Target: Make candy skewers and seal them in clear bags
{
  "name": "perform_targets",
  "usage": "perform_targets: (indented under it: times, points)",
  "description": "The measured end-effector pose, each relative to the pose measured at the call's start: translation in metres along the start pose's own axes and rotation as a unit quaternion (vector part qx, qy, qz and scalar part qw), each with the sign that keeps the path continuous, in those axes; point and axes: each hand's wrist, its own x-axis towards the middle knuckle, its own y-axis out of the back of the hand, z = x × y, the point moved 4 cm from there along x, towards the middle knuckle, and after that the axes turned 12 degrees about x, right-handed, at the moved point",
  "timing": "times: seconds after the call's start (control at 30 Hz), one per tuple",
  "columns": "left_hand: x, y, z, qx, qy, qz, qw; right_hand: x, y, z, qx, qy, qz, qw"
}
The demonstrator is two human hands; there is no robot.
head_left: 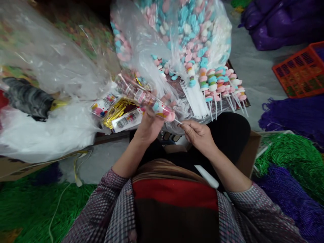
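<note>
My left hand [152,123] is closed around a clear printed plastic bag [159,108], which stretches up and left over the table. Inside the bag's near end sits pink candy [170,116]. A thin white stick [178,122] juts out from that candy. My right hand [198,134] pinches the stick's free end between thumb and fingers. Beside the hands lie a bundle of white sticks [196,101] and several finished-looking candy skewers [220,81] in pink, blue and white. Gold twist ties [117,111] and flat printed bags [128,119] rest left of my left hand.
Large clear bags of pink, blue and white candies [189,30] stand at the back. Another plastic bag [83,44] holds greenish-orange pieces. A dark grey patterned item [27,96] lies left. On the floor are an orange crate [301,71], green strands [293,155] and purple strands [293,116].
</note>
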Motion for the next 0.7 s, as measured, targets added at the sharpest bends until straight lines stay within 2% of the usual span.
perform_targets:
  times: [0.1,0.17,0.23,0.37,0.47,0.53,0.6,0.7]
  points:
    - [0.005,0.002,0.017,-0.045,-0.068,0.025,0.996,0.000,0.001,0.000,-0.070,0.040,0.011,0.997]
    - [0.007,-0.001,0.018,-0.057,-0.087,0.045,0.994,0.000,-0.001,-0.001,-0.109,0.060,0.019,0.992]
    - [0.006,-0.008,0.012,-0.049,-0.089,0.041,0.994,0.000,-0.003,-0.001,-0.117,0.060,0.022,0.991]
    - [0.000,-0.023,-0.005,-0.005,-0.079,0.008,0.997,0.000,-0.013,0.000,-0.031,-0.003,-0.010,0.999]
    - [-0.004,-0.026,-0.010,0.012,-0.057,-0.024,0.998,0.000,-0.018,-0.002,0.021,-0.034,-0.030,0.999]
    - [-0.005,-0.021,-0.005,-0.001,-0.061,-0.056,0.997,0.001,-0.015,-0.004,0.029,-0.038,-0.031,0.998]
    - [-0.002,-0.010,0.007,-0.023,-0.083,-0.065,0.994,0.000,-0.008,-0.004,0.024,-0.036,-0.033,0.999]
    - [0.006,0.013,0.027,-0.047,-0.125,0.001,0.991,-0.003,0.003,-0.003,-0.004,-0.019,-0.047,0.999]
